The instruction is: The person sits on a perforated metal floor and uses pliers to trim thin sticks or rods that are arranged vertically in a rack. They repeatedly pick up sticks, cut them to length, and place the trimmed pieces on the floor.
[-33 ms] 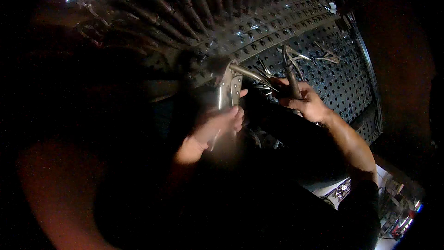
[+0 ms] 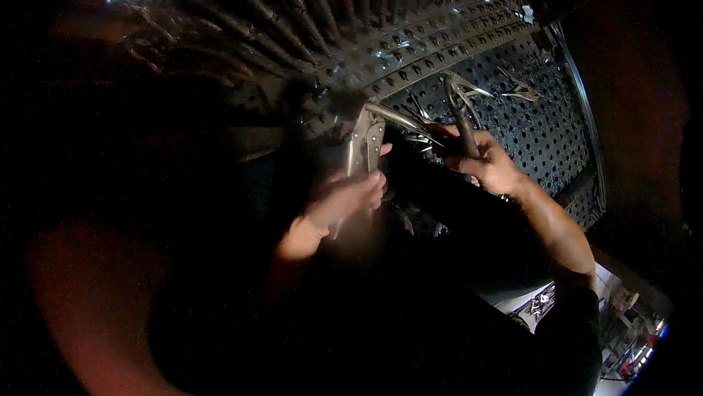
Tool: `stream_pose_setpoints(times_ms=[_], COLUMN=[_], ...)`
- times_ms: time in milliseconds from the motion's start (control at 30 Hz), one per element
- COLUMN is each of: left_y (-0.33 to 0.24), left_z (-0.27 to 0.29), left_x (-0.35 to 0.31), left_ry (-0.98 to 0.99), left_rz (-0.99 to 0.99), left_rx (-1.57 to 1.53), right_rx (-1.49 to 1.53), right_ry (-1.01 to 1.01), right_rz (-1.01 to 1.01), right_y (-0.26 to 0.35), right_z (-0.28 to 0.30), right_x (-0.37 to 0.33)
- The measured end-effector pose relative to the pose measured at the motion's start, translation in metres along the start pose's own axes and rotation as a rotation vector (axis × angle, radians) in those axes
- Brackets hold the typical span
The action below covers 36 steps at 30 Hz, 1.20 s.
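My left hand is closed around the handles of a pair of silver locking pliers, which stands nearly upright with its jaws away from me. To the right, my right hand is closed on a rod-shaped tool with a pale metal tube. The tube's far end meets the head of the pliers; whether they touch or the jaws grip it, I cannot tell. A dark curved piece arches up above my right hand, and it is unclear whether it belongs to the same tool. Shadow and blur hide the jaws.
A dark perforated metal table lies beyond my right hand, with more pliers on it. Rows of dark bars rise at the back, beside a slotted metal rail. Small parts lie on a pale surface at lower right.
The head of the pliers and the tube's end have come very slightly nearer to me. Both hands keep their hold.
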State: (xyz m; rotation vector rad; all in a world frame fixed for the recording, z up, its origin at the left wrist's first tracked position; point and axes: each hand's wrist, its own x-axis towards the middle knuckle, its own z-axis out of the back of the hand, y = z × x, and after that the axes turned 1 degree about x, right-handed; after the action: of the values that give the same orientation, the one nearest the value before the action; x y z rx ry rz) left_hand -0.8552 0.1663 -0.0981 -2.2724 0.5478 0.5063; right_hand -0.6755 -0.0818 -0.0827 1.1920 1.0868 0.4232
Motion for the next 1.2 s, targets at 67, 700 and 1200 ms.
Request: stream_pose_setpoints(times_ms=[67, 700, 1200], left_y=[0.004, 0.024, -0.02], left_z=[0.009, 0.039, -0.015], left_x=[-0.003, -0.002, -0.014], left_ry=[-0.031, -0.027, -0.298], left_rz=[0.032, 0.001, -0.471], left_rx=[0.164, -0.161, 0.19], right_rx=[-0.091, -0.681, -0.659], right_ry=[0.042, -0.109, -0.604], right_rz=[0.023, 0.43, 0.252], right_y=[0.021, -0.067, -0.216], right_z=[-0.002, 0.011, -0.008], right_x=[0.0, 0.027, 0.134])
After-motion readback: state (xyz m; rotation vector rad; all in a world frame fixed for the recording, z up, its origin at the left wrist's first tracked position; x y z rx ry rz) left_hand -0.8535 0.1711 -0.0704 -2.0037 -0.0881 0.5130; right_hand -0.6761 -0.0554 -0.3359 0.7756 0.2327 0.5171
